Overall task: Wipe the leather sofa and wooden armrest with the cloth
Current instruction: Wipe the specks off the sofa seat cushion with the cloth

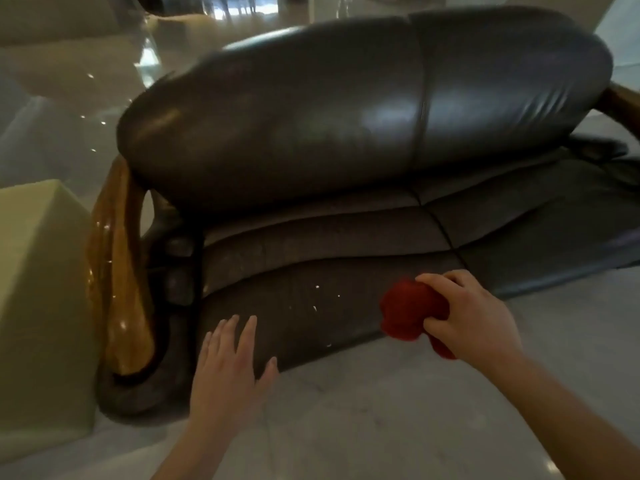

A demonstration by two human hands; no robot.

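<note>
Dark grey-brown leather sofa [346, 140], glossy, with a puffed, rounded backrest split by a centre seam and a duller ribbed seat flecked with small white specks; curved, polished golden wooden armrest [119, 271] at its left end. Right hand [474, 315] clenched round a bunched red cloth [407, 311] at the seat's front edge; left hand [230, 363] flat, fingers spread, holding nothing, on the front edge further left. Pale yellowish block [38, 289] just beside the armrest; shiny pale floor [363, 410] open in front.
</note>
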